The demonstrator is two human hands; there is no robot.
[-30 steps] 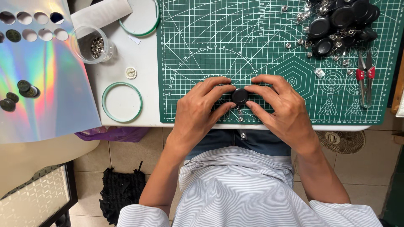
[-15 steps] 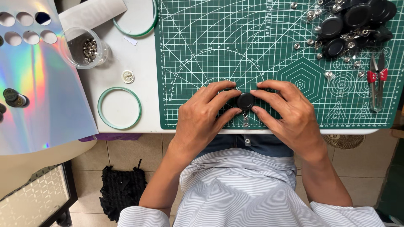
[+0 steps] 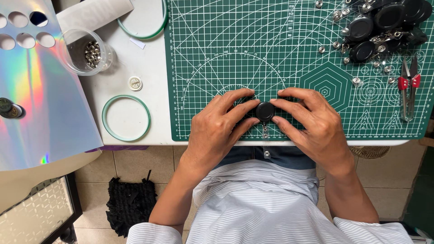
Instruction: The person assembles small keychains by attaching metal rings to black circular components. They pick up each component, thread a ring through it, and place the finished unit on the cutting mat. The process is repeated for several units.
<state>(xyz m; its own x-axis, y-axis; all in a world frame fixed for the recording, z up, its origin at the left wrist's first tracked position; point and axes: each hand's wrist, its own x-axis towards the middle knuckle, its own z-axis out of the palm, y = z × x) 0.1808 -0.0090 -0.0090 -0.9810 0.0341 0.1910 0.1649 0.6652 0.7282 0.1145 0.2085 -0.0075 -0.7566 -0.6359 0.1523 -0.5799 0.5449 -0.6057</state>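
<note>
Round black plastic badge reel [image 3: 265, 111] sat at the near edge of the green gridded cutting mat [image 3: 235, 49], pinched from both sides. Left hand [image 3: 217, 131] had thumb and fingertips closed on its left rim; right hand [image 3: 314, 124] closed on its right rim. Clear strap with metal snap [image 3: 265, 133] hung from the reel over the white desk [image 3: 135, 63] edge.

Versus half a second before: the hands held the same two-sided pinch and the reel stayed in the same spot on the mat. The view shifted slightly, so the mat and clutter sat a bit differently in frame. Nothing else on the desk moved.

Around it: a pile of black badge reels with metal clips [image 3: 379, 22] lay at the mat's far right corner, with red-handled thread snips [image 3: 408, 88] just beside it. Left of the mat were a pale green plastic ring [image 3: 126, 118], a small white round button [image 3: 134, 83] and a clear plastic cup of small metal parts [image 3: 86, 52]. A holographic sheet with punched holes [image 3: 36, 99] lay at far left.
</note>
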